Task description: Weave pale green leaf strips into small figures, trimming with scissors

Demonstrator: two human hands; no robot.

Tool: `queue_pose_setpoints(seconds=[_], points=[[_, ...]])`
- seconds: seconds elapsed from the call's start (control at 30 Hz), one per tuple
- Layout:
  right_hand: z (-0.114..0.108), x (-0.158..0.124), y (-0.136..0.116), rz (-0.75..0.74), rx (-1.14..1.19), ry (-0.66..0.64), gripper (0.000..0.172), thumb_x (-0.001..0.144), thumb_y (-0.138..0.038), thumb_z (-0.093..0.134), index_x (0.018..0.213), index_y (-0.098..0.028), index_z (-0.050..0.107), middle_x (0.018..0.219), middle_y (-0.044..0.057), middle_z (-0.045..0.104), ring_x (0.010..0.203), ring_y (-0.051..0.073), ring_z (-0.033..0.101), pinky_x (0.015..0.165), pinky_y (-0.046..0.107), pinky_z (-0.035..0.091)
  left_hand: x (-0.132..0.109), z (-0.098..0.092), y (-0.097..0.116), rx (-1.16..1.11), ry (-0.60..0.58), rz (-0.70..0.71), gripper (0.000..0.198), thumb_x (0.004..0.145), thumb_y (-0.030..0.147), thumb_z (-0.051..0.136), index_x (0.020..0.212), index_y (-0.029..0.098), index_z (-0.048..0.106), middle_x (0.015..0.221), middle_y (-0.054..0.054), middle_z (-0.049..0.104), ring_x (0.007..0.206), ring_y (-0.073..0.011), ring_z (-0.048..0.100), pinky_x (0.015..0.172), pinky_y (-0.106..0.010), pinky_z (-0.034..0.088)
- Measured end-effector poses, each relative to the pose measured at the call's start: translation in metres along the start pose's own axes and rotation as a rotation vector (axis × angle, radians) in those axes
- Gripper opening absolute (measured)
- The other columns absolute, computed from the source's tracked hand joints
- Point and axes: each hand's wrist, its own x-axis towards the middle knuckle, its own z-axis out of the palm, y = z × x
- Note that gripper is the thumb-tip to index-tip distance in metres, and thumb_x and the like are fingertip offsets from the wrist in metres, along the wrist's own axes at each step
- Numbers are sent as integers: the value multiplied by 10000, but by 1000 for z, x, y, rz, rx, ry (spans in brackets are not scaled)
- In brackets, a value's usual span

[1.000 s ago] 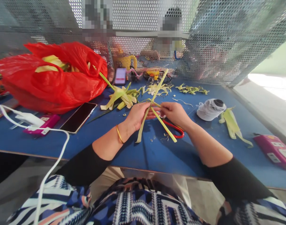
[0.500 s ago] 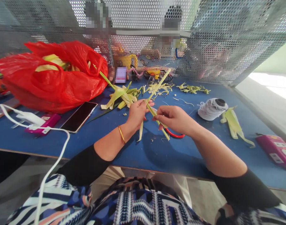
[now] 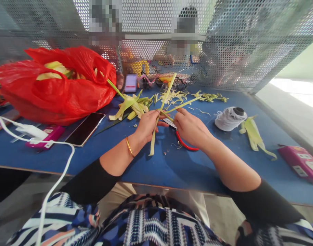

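Pale green corn husk strips (image 3: 169, 90) cross one another between my hands above the table. My left hand (image 3: 147, 125) pinches them at the crossing, with one end pointing away from me and another hanging below the fingers. My right hand (image 3: 191, 128), its fingers closed, grips one strip a little to the right of the crossing. A further strip end slants up to the right past the right hand's knuckles. Red-handled scissors (image 3: 184, 145) lie on the table beneath the right hand, their blades partly covered by it.
A red plastic bag (image 3: 76, 99) of husks stands at left, near a phone (image 3: 86, 129) and a white cable (image 3: 59, 182). Loose husks (image 3: 132, 104) lie beyond my left hand. A white thread cone (image 3: 229, 119) and a magenta box (image 3: 300, 162) are at right. A perforated screen (image 3: 156, 20) closes the back.
My right hand has shifted slightly and turned its knuckles up. A strip that pointed down toward me now slants up to the right. My left hand keeps its pinch.
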Motion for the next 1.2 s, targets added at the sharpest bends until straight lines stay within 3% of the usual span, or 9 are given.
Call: queue_pose_setpoints(seconds=[0.13,0.27,0.43,0.53,0.63,0.73,0.83,1.03,1.2], points=[[7,6,3,-84,14,-46,284,949,-140,400,969,-126,683,1101,151,688,959,232,644,812,324,448,3,-2,-2,-151,-94,-104,309,925,144,428,1076,128,697,965,-104,770,584,-110,696,356,-141,345],[15,6,-2,-33,90,-104,294,931,-159,426,1040,-147,699,1040,124,735,934,233,667,763,308,453,4,-2,-5,-304,-188,-174,283,952,134,419,1011,101,694,912,-110,771,675,-135,730,555,-182,547],[17,4,-4,18,121,-155,289,929,-188,447,1033,-153,714,1055,120,746,932,244,681,710,298,434,3,-2,-4,-348,-179,-150,256,955,120,439,937,90,693,842,-104,765,674,-142,732,623,-205,581],[17,5,2,-33,159,-103,290,918,-180,468,1083,-194,707,1092,92,735,936,223,670,707,287,427,2,-2,-3,-328,-165,-111,236,958,143,467,919,97,696,850,-102,765,662,-136,728,617,-200,576],[12,6,12,-19,221,-66,222,884,-191,518,927,-204,736,948,69,738,795,190,649,646,280,403,1,-1,-2,-291,-165,-112,244,967,185,480,877,102,692,805,-97,759,592,-119,702,579,-193,560],[-2,6,21,60,339,182,182,846,-217,566,744,-193,715,755,39,677,651,150,571,600,278,378,-1,0,-2,-231,-175,-94,261,973,221,482,841,112,680,765,-87,751,559,-115,683,561,-201,551],[-12,5,19,38,568,446,151,828,-259,615,732,-189,709,724,17,635,646,133,534,612,275,396,-4,4,-3,-157,-159,-33,242,964,235,506,818,127,666,732,-66,739,566,-118,683,561,-206,545],[3,1,-2,29,622,385,22,739,-198,696,736,-191,716,691,-17,582,606,106,495,583,255,369,-12,9,-8,-26,-128,89,210,942,189,529,774,148,649,642,-2,690,561,-110,672,563,-197,534],[15,2,-6,77,601,429,105,736,-130,621,648,-184,637,671,-19,553,604,106,490,585,252,367,-11,9,-9,10,-161,85,227,941,170,507,749,150,625,633,8,680,578,-112,677,590,-205,543]])
